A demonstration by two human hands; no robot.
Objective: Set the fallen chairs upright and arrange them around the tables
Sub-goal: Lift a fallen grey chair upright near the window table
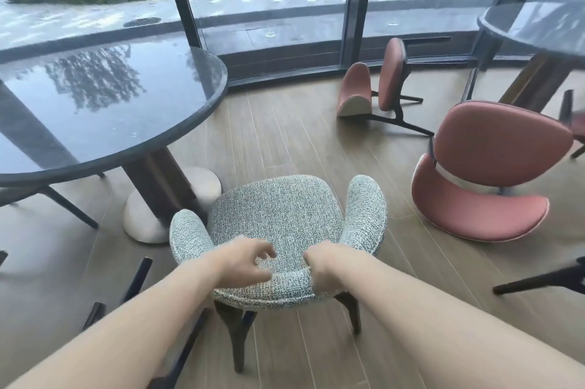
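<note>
Both hands (278, 265) grip the curved, nubby grey tweed chair (278, 214) backrest.

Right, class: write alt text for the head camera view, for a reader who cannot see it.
Two bare hands, left hand and right hand, hold the backrest of an upright grey fabric chair beside a round dark table. Two pink chairs, the far pink chair and the near pink chair, lie tipped over on the wooden floor by the windows.

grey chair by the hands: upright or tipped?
Upright. The grey chair has its seat facing up and legs below; both hands are at its backrest.
</note>
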